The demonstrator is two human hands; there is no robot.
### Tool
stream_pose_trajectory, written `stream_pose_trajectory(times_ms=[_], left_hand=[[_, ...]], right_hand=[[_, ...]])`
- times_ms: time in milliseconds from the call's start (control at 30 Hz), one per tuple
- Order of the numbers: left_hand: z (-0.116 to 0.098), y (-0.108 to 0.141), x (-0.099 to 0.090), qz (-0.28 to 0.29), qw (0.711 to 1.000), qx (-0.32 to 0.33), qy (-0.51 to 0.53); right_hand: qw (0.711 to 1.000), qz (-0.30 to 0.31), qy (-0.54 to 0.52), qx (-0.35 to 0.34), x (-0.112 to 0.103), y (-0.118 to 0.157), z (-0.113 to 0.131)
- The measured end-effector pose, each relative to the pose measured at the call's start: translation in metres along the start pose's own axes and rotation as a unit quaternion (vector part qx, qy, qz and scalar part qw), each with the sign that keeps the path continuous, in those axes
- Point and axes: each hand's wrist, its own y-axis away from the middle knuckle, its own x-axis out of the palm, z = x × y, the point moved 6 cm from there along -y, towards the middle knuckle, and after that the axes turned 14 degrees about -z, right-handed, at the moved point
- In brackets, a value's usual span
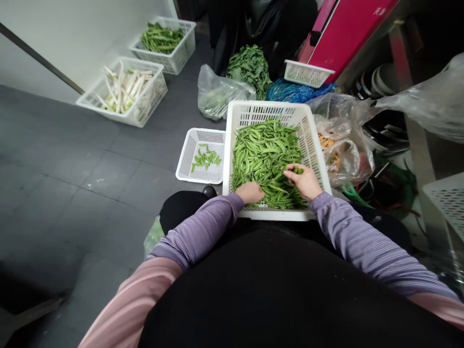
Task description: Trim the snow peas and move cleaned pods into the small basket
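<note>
Across a grey tiled floor [68,145], a white plastic crate [261,114] sits at the person's lap, its near rim against dark clothing, and a deep heap of green snow peas [266,152] fills most of it. Working over the heap keeps everything in easy reach: the crate lies square to the body, and both purple-striped sleeves [348,232] come in over the near rim without strain. The left hand [249,192] lies palm down at the near edge of the pile, its fingers sunk among the pods and hidden, so their spread cannot be told. The right hand [302,182] is raised a little, with the thumb and fingertips [288,169] drawn narrow on a short green pod [297,169] held just above the heap. Just left of the crate, almost touching it, a smaller white basket [184,159] holds a few short pods [205,158]. Nothing lies between the hands and the heap, though plastic bags [344,159] with something orange inside press against the crate's right wall. Farther off stand a basket of white stalks [143,113], a basket of green stems [178,60], a heap of leafy greens [250,72], a clear bag [215,94] and a blue bag [293,92].
</note>
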Motion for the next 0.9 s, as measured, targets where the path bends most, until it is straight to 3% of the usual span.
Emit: stream_pose_trajectory(times_ms=[67, 167, 267, 333, 400, 467, 533, 600, 633, 667, 700, 800, 833, 900], left_hand=[[0.001, 0.002, -0.002, -0.005, 1.000, -0.002, -0.011], [-0.002, 0.003, -0.012, -0.072, 0.997, -0.008, 0.008], [-0.014, 0.007, -0.022, -0.125, 0.989, 0.048, 0.070], [-0.024, 0.009, -0.024, -0.116, 0.985, 0.103, 0.077], [-0.029, 0.011, -0.025, -0.087, 0.985, 0.136, 0.057], [-0.029, 0.013, -0.026, -0.061, 0.987, 0.146, 0.029], [-0.028, 0.015, -0.026, -0.043, 0.987, 0.154, -0.005], [-0.027, 0.018, -0.026, -0.036, 0.985, 0.165, -0.033], [-0.027, 0.019, -0.028, -0.044, 0.984, 0.170, -0.036], [-0.028, 0.020, -0.031, -0.061, 0.983, 0.172, -0.030], [-0.028, 0.020, -0.035, -0.086, 0.982, 0.170, -0.014], [-0.028, 0.020, -0.047, -0.163, 0.974, 0.153, 0.045], [-0.028, 0.020, -0.046, -0.156, 0.974, 0.154, 0.050], [-0.029, 0.020, -0.032, -0.072, 0.983, 0.168, 0.014]], right_hand=[[0.999, 0.002, -0.037, 0.028, -0.001, -0.001, -0.005], [0.998, 0.011, -0.049, 0.042, 0.000, 0.004, -0.007], [0.998, 0.043, -0.026, 0.037, 0.006, 0.013, -0.004], [0.998, 0.061, 0.009, 0.017, 0.010, 0.018, 0.000], [0.992, 0.050, 0.091, -0.066, 0.009, 0.020, 0.012], [0.952, 0.044, 0.218, -0.212, 0.008, 0.024, 0.031], [0.871, 0.117, 0.330, -0.345, 0.017, 0.034, 0.043], [0.798, 0.236, 0.385, -0.399, 0.029, 0.046, 0.043], [0.784, 0.276, 0.388, -0.398, 0.032, 0.050, 0.041], [0.793, 0.288, 0.377, -0.381, 0.035, 0.052, 0.040], [0.823, 0.279, 0.354, -0.346, 0.037, 0.051, 0.039], [0.948, 0.217, 0.190, -0.132, 0.036, 0.042, 0.027], [0.975, 0.189, 0.110, -0.048, 0.033, 0.038, 0.021], [0.990, 0.108, -0.048, 0.081, 0.020, 0.026, 0.011]])
